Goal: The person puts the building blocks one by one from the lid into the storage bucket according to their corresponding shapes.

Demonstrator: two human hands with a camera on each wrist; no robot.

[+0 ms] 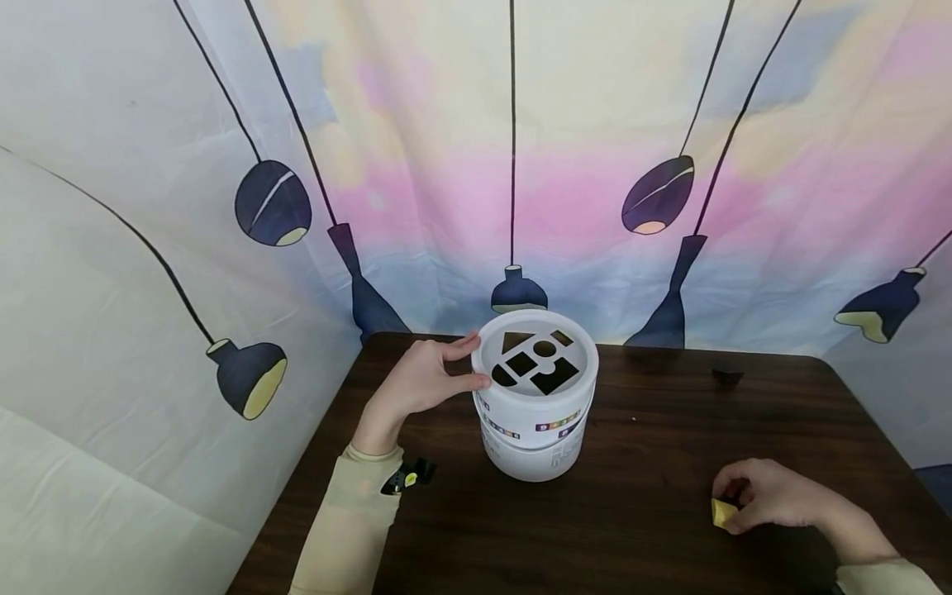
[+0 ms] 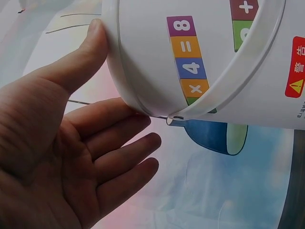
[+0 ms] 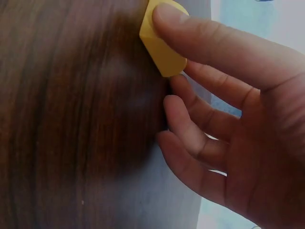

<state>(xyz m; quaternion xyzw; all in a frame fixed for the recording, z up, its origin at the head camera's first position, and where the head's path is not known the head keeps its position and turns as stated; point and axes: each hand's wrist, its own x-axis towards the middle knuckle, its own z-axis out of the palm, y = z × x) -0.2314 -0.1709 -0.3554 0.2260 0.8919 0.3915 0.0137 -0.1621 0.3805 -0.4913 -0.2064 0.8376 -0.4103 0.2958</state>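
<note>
A white shape-sorter bucket [image 1: 531,459] stands upright on the table, its lid [image 1: 485,351] cut with several differently shaped holes. Against the left side of the lid's rim rests my left hand [image 1: 420,376], thumb and fingers spread and nearly straight. The left wrist view shows the thumb tip on the rim and the forefinger under its edge, with the other fingers loose. Off to the right, my right hand [image 1: 777,496] pinches a small yellow block [image 3: 164,50] between thumb and fingers, low over the table. The block has flat faces and one rounded side; the hand partly covers it.
The dark wooden table [image 1: 640,529] ends at a curtain [image 1: 446,207] printed with hanging lamps. A small black object [image 1: 727,376] lies near the table's back right. A black device [image 1: 409,478] is strapped to the left wrist.
</note>
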